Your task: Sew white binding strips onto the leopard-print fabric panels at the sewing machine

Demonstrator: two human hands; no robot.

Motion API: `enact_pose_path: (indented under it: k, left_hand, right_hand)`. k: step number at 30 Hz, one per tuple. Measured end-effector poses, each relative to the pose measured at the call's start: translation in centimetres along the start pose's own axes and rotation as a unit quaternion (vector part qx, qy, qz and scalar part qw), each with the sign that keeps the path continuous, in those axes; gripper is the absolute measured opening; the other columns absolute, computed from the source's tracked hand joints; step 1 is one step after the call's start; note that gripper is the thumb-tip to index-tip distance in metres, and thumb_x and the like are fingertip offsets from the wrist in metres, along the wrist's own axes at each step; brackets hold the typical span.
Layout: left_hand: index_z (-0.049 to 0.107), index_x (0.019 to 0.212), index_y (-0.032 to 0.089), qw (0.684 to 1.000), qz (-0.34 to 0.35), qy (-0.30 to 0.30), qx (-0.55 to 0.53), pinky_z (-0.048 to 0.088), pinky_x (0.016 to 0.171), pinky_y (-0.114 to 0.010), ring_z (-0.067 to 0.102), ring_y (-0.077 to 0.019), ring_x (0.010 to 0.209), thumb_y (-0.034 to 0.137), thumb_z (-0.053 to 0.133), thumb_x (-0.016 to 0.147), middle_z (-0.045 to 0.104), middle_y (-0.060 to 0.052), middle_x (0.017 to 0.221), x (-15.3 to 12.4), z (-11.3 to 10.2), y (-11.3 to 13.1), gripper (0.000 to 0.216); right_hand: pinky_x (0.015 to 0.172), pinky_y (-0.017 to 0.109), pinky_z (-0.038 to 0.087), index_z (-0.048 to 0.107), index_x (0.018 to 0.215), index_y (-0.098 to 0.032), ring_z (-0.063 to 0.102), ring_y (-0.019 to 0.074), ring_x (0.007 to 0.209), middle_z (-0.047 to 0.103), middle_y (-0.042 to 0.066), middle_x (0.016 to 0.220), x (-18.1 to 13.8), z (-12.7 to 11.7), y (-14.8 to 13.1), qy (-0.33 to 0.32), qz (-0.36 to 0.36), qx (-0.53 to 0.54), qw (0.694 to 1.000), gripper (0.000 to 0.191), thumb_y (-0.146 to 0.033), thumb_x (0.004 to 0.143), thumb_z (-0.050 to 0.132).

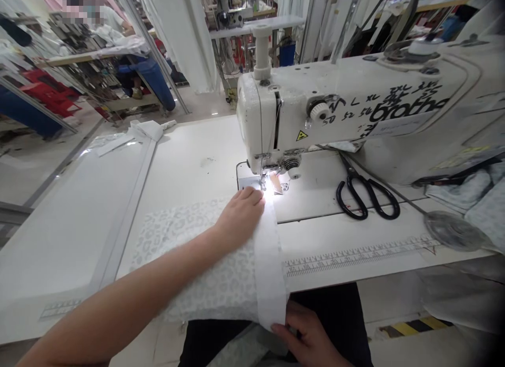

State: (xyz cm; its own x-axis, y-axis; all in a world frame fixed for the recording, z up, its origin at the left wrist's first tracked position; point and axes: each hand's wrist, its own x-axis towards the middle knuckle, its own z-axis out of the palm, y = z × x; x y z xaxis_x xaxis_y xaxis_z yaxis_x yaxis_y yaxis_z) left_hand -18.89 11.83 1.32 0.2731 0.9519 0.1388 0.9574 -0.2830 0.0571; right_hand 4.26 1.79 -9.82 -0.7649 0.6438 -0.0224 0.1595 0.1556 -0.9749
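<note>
The left hand (pixel 240 214) lies flat and open on a soft white spotted cloth (pixel 205 261). Its fingers are just beside the metal foot (pixel 261 180) of a white Brother sewing machine (pixel 335 103). The cloth lies on the sewing table (pixel 189 161), and a long white strip (pixel 270 267) crosses it. The right hand (pixel 307 333) is half closed, and its fingers hold the low end of the strip. Black scissors (pixel 366 196) lie on the table, off to the right.
</note>
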Motion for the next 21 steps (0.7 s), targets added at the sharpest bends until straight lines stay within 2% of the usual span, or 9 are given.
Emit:
enact_pose_path:
  k: [3,7,12,21]
  left_hand:
    - [0.053,0.113,0.009,0.999,-0.018,-0.033,-0.026,0.041,0.098,-0.038,0.046,-0.0236,0.109,0.022,0.04,0.092,0.055,-0.012,0.116,-1.0,-0.2,0.9,0.029]
    - [0.042,0.129,0.014,0.996,-0.036,-0.036,-0.075,0.032,0.107,-0.043,0.031,-0.0254,0.128,0.035,0.038,0.093,0.041,-0.01,0.137,-1.9,-0.1,0.8,0.041]
    - [0.038,0.133,0.015,0.994,-0.025,-0.046,-0.092,0.029,0.109,-0.042,0.027,-0.025,0.131,0.037,0.035,0.094,0.039,-0.01,0.139,-1.4,-0.2,-0.3,0.045]
    - [0.039,0.133,0.015,0.994,-0.007,-0.03,-0.106,0.03,0.108,-0.043,0.03,-0.0247,0.129,0.036,0.035,0.094,0.04,-0.01,0.138,-0.8,0.0,-1.3,0.044]
  right_hand:
    - [0.064,0.024,0.042,0.059,0.071,-0.018,0.056,0.0146,0.07,0.06,0.003,0.072,0.1,0.0,0.0,-0.009,-0.003,-0.016,1.0,0.028,-0.031,0.091,0.046]
    - [0.064,0.024,0.041,0.057,0.07,-0.018,0.055,0.0145,0.07,0.059,0.002,0.073,0.5,-0.2,-0.2,-0.015,0.009,-0.028,0.999,0.027,-0.031,0.091,0.046]
    - [0.066,0.024,0.04,0.057,0.07,-0.018,0.055,0.0143,0.07,0.06,0.001,0.071,1.3,-0.7,-0.7,-0.009,0.004,-0.038,0.999,0.025,-0.029,0.09,0.047]
    - [0.054,0.02,0.039,0.056,0.06,-0.017,0.049,0.0118,0.054,0.051,-0.002,0.055,2.2,-1.2,-1.1,0.007,0.012,-0.051,0.999,0.036,-0.035,0.09,0.045]
